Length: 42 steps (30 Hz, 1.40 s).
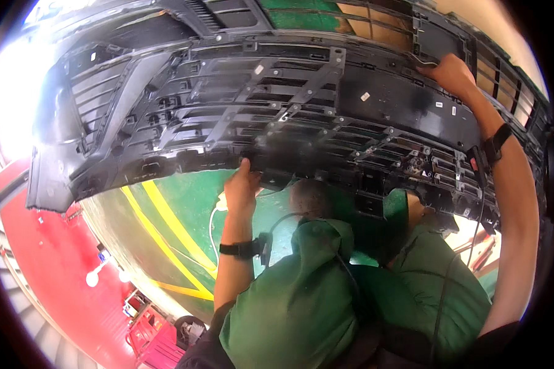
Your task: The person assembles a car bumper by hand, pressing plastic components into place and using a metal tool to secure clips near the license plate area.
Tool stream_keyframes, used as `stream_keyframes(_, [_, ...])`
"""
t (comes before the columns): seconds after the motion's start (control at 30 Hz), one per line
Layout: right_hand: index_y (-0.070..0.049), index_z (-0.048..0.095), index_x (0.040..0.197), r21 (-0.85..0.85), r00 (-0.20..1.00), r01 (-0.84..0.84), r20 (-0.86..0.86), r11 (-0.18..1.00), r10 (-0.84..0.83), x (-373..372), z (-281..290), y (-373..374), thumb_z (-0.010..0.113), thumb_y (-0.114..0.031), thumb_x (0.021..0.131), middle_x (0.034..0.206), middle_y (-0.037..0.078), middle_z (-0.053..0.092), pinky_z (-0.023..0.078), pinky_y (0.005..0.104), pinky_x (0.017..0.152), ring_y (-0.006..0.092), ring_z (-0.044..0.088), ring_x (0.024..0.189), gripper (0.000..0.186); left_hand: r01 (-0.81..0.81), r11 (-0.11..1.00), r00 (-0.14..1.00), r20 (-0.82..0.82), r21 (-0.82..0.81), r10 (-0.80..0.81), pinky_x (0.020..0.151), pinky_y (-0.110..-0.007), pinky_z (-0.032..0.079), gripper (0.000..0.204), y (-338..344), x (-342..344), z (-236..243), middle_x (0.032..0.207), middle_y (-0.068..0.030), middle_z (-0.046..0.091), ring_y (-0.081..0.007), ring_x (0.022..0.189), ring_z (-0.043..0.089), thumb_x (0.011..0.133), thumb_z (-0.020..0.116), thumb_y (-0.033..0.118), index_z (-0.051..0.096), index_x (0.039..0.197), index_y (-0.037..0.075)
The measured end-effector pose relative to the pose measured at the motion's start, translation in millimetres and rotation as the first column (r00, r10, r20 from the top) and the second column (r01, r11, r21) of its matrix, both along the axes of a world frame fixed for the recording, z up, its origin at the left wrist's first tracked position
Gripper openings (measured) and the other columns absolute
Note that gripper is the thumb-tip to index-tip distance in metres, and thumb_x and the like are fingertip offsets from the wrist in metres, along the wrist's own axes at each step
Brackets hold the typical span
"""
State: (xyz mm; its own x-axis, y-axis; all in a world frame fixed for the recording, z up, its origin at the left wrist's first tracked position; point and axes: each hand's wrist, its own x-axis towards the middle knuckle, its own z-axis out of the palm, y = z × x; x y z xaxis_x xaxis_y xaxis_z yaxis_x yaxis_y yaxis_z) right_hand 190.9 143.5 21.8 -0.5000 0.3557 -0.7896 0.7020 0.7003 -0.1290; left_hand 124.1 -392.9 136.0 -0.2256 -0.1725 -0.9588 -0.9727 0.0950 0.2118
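Note:
A large black plastic car bumper grille (277,117), with slats, ribs and clip tabs, spans the view, tilted in front of me. My left hand (243,187) grips its lower edge near the middle, thumb up against the plastic and the other fingers partly hidden. Farther up on the right, my right hand (452,77) is closed at a long ridge of the grille. Beside those fingers shows a thin light-coloured strip or wire (423,61); whether they pinch it, I cannot tell. Both wrists wear dark bands.
Green cloth (289,289) fills the lower middle, below the grille. A white cable (212,237) hangs beside my left forearm; a dark cord (476,230) hangs at right. The green floor (188,200) bears yellow lines. Pink-red stools (151,338) stand at lower left, near a red surface (61,270).

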Motion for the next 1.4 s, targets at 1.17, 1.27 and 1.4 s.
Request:
stream_keyframes(1.17, [-0.003,0.074,0.105,0.008,0.969,0.111,0.222,0.994,-0.11,-8.9,-20.1,-30.2,0.061,-0.044,0.095,0.117,0.017,0.07,0.055,0.0438,0.084,0.0346,0.067,0.106,0.044,-0.348,0.679,0.908,0.053,0.647,0.415,0.115,-0.058,0.029,0.059,38.9,43.7,-54.3,0.144,-0.0166,0.052,-0.0359,0.136,0.045,0.09,0.066,0.036,0.053,0.139,0.006])
stream_keyframes(1.27, [-0.002,0.075,0.104,0.047,0.977,0.064,0.202,0.997,-0.073,-2.7,-28.1,-36.5,0.061,-0.042,0.095,0.114,0.018,0.07,0.055,0.0439,0.084,0.0342,0.068,0.104,0.043,-0.341,0.743,0.875,-0.095,0.576,0.475,0.117,-0.059,0.024,0.067,39.0,55.2,-73.1,0.15,-0.0151,0.046,-0.0357,0.141,0.039,0.092,0.063,0.046,0.049,0.144,0.007])
stream_keyframes(1.4, [-0.001,0.074,0.104,0.033,0.966,0.14,0.215,0.99,-0.144,-3.0,-37.9,-27.3,0.065,-0.048,0.091,0.112,0.019,0.071,0.055,0.0432,0.086,0.0341,0.068,0.105,0.049,-0.351,0.608,0.839,-0.049,0.713,0.542,0.119,-0.059,0.021,0.068,24.6,61.6,-88.1,0.152,-0.0144,0.045,-0.0357,0.143,0.034,0.094,0.058,0.05,0.047,0.145,0.005])
